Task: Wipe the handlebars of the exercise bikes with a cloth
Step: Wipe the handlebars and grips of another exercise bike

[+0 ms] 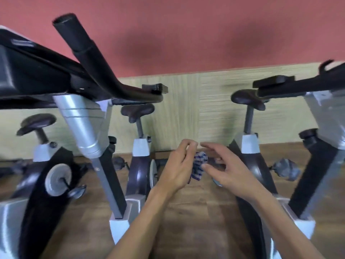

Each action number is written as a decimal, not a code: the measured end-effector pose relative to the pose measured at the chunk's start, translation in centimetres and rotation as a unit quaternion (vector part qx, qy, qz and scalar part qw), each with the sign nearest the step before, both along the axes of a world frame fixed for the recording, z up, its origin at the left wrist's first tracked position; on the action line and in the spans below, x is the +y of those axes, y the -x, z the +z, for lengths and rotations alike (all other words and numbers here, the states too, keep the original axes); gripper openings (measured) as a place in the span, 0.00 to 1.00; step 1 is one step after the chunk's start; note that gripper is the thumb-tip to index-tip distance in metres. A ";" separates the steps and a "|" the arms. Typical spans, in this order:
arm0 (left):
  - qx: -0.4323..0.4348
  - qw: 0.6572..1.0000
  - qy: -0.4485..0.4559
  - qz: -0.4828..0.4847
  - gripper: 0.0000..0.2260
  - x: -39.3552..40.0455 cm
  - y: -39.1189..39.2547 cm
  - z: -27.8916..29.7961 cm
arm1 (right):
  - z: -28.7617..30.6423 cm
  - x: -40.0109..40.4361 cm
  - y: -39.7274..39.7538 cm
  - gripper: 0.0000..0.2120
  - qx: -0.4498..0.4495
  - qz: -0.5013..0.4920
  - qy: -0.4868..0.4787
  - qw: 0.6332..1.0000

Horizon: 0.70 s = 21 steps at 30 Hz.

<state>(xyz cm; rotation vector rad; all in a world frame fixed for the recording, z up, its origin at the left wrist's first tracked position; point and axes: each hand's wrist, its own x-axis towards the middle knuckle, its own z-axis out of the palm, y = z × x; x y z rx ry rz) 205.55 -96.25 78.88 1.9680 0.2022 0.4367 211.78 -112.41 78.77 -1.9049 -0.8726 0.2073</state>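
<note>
A blue-and-white checked cloth (199, 165) hangs bunched between my two hands, low in the gap between two exercise bikes. My left hand (179, 163) grips it with curled fingers. My right hand (222, 165) hovers just to the right of the cloth with fingers spread and relaxed, close to it. The black handlebar (89, 58) of the left bike rises at upper left, well above and left of my hands. At the upper right edge, the right bike's black handlebar (298, 85) juts in.
Three brown saddles (138, 112) (246, 100) (36, 124) stand along the pale wall panel, under a red wall. The silver post (82, 124) and frame of the left bike stand close at left. Wooden floor (186, 212) lies between the bikes.
</note>
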 end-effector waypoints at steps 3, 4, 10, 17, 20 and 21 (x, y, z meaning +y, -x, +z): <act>-0.010 0.999 0.023 0.028 0.18 1.0 -0.6 0.7 | 1.1 2.1 -2.1 0.25 -0.030 0.060 0.015 0.998; -0.009 0.999 0.029 0.038 0.17 1.3 -0.6 0.8 | 1.2 2.8 -2.8 0.23 -0.040 0.073 0.016 0.996; 0.011 0.993 0.068 0.091 0.14 1.1 0.1 2.1 | 1.2 6.0 -5.7 0.14 -0.073 0.171 0.015 0.982; 0.048 0.962 -0.165 0.211 0.10 0.9 2.6 3.6 | 5.6 7.9 -9.9 0.09 -0.136 0.294 -0.010 0.946; 0.005 0.934 -0.184 0.307 0.08 -0.2 2.1 5.0 | 6.6 9.0 -10.5 0.12 -0.146 0.275 -0.063 0.948; -0.016 0.920 -0.171 0.352 0.10 -0.7 1.7 5.5 | 6.7 9.4 -10.2 0.14 -0.170 0.230 -0.107 0.952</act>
